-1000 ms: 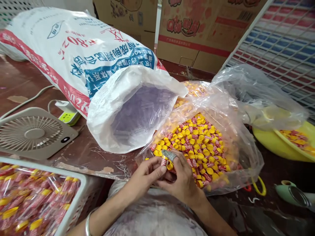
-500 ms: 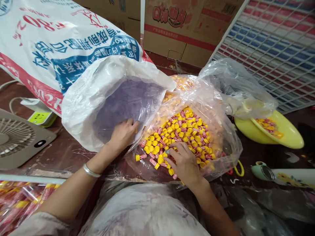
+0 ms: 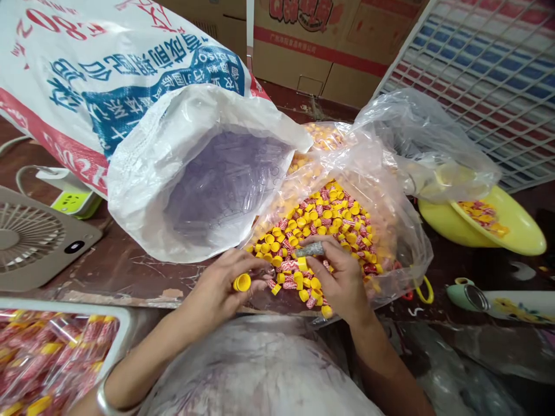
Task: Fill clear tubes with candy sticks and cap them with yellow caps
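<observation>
Holding two yellow-ended items near each other, with the hands apart.
The left hand (image 3: 223,283) grips a yellow cap (image 3: 241,282), its round face toward the wearer; clear material at the fingertips is too indistinct to identify. The right hand (image 3: 340,277) appears to pinch a capped piece (image 3: 291,265) between thumb and a finger in a grey cover (image 3: 309,249), a grip that probably leaves the printed body free. This piece sits between the hands, its long axis roughly crosswise, yellow end toward the right hand, printed end toward the left. The loose pile (image 3: 342,216) lies beneath and beyond the right hand in a clear bag (image 3: 410,237); the white sack (image 3: 134,225) faces its mouth toward the left hand, presumably for easy reach.
</observation>
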Motion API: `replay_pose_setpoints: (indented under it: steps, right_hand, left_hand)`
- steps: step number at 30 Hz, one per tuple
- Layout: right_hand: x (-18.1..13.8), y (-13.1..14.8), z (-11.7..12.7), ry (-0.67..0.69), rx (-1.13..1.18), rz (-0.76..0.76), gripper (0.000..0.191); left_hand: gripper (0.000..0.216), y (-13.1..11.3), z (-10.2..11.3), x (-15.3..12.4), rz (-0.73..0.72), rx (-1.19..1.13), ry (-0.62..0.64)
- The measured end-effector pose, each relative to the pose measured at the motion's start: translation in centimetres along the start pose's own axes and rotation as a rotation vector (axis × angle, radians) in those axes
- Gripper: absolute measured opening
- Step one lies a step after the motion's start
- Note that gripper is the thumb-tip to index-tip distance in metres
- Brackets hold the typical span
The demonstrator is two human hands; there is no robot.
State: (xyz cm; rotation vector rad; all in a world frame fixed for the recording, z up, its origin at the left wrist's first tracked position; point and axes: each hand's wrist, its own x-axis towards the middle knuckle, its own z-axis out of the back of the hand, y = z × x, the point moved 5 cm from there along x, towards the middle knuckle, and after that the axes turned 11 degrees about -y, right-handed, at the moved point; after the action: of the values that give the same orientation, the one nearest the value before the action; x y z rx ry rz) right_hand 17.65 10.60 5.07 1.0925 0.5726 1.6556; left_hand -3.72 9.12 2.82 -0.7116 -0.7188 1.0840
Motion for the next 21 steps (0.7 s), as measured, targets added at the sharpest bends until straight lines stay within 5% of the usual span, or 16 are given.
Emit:
replay_pose_setpoints:
  steps: [4,10,16,21]
  right_hand:
    - [-0.7,0.7,-1.7,0.149,0.065,-0.031,0.015]
    - [-1.9,-1.7,-3.3,0.388,0.157,-0.370,0.021]
    - [-2.3,-1.8,-5.1,0.518,0.148,-0.374,0.028]
    - [-2.7,-1.7,-6.3,0.584,0.173,-0.370,0.026]
  left_hand:
    - [0.032,-0.1,-1.5,-0.6,0.052,-0.139,0.039]
    - [0.030,0.0,-2.0,-1.4,0.027,-0.161,0.034]
    - [0.030,0.1,-2.9,-2.6,-0.016,-0.106,-0.060]
    - [0.029,1.6,1.1,-5.4,0.020,0.017,0.006]
